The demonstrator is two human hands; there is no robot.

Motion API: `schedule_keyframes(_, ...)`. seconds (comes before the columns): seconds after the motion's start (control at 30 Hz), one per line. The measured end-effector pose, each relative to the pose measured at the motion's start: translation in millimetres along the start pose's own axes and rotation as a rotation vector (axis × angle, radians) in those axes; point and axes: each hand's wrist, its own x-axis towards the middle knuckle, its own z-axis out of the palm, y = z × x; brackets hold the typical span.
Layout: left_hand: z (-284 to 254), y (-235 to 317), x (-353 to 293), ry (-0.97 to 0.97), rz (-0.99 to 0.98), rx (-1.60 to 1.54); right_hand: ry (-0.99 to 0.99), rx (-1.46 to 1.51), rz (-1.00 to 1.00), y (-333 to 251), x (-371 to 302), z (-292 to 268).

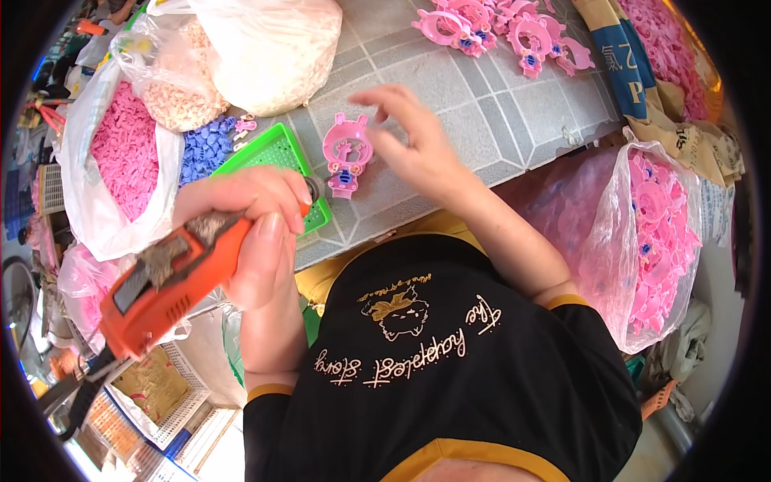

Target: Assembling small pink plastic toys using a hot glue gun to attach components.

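Note:
My left hand (261, 213) is wrapped round an orange corded power tool (181, 281), its body slanting down to the left. The tool's front end reaches out past my fingers, over the edge of a green perforated basket (283, 149). A pink animal-shaped plastic piece (346, 127) with a round opening and a small blue part lies on the table right of the basket. Just beside that piece, my right hand (414, 145) hovers with its fingers spread, holding nothing; they are slightly blurred.
Several similar pink pieces (530, 36) lie at the table's far side. Bags of pink parts (124, 153) and pale parts (265, 56), plus loose blue parts (210, 145), stand at left. A clear bag of pink pieces (662, 249) hangs beyond the right edge.

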Motion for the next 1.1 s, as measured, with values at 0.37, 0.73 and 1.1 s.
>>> schedule_keyframes(0.37,1.5,-34.1,-3.4,-0.097,-0.119,-0.028,0.041,-0.49,0.1,17.6,9.9,20.6)
schedule_keyframes(0.73,5.5,-39.4,-5.2,-0.129,-0.281,0.094,0.02,-0.548,0.016,25.2,9.0,32.3)
schedule_keyframes(1.1,14.1,-25.3,-3.3,0.041,-0.254,0.122,0.037,-0.564,-0.044,32.4,6.3,32.9)
